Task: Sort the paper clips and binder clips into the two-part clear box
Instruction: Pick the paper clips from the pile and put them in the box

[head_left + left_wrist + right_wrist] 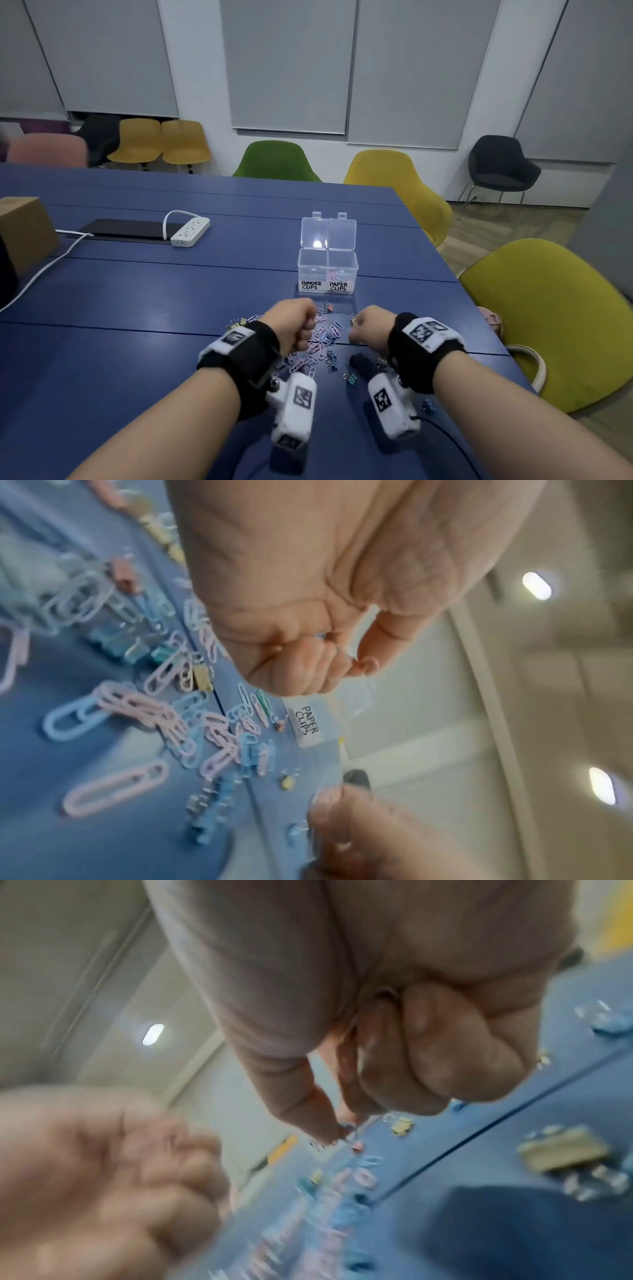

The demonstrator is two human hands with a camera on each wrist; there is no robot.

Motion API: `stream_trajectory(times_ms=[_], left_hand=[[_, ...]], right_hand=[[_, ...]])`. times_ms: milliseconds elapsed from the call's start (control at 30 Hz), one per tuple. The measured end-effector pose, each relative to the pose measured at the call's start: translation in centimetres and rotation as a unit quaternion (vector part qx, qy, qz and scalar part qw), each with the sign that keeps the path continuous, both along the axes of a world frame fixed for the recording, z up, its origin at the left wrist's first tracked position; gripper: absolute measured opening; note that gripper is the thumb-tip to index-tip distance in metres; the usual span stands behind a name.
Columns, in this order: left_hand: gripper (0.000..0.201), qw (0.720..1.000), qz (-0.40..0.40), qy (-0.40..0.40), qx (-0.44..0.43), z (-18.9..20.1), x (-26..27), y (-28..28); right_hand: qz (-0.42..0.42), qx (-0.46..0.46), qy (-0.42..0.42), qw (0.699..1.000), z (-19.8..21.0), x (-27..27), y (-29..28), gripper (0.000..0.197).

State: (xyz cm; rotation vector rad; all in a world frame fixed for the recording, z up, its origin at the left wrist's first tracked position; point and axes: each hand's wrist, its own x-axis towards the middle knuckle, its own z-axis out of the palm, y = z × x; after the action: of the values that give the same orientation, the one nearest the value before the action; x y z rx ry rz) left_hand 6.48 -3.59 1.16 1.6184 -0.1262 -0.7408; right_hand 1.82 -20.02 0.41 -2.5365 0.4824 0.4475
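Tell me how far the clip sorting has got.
Done: some paper clips lie in the PAPER CLIPS half of the clear box; the BINDER CLIPS half looks empty. In hand: both hands, left and right, are curled over the pile; the contents are unclear. Left: most clips, on the table.

Clear box [327, 270]: two-part, both hinged lids open and tilted back, standing upright on the bench beyond both hands. Front labels read "BINDER CLIPS" on the left part and "PAPER CLIPS" on the right part. The right part holds a few pastel paper clips; contents of the left part cannot be told.

Paper clips [320, 337]: pink, blue and lilac, lying flat in a loose heap between and under the hands.

Binder clips [350, 378]: small, blue, teal and yellow, scattered through the heap and nearer the wrists, some lying beside the right hand.
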Motion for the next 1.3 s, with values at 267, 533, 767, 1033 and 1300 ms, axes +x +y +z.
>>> stream_trajectory(times_ms=[267,533,767,1033,1300], left_hand=[[0.005,0.911,0.134,0.247,-0.300,0.7,1.0,6.0],[0.023,0.999,0.035,0.028,0.020,-0.2,0.0,6.8],[0.012,0.817,-0.207,-0.363,0.398,0.1,-1.3,6.6],[0.013,0.762,-0.255,-0.386,0.453,-1.1,-1.0,5.7],[0.018,0.723,-0.268,-0.416,0.482,-2.1,-1.1,5.1]], right_hand=[[-0.249,0.681,-0.114,0.679,1.0,-4.1,0.2,0.010],[-0.194,0.499,-0.105,0.838,0.3,-3.5,2.6,0.029],[0.242,-0.120,-0.063,0.961,2.1,-3.3,6.6,0.024],[0.324,-0.247,-0.002,0.913,1.6,-1.8,8.3,0.042],[0.310,-0.240,-0.020,0.920,0.6,-1.5,8.3,0.020]])
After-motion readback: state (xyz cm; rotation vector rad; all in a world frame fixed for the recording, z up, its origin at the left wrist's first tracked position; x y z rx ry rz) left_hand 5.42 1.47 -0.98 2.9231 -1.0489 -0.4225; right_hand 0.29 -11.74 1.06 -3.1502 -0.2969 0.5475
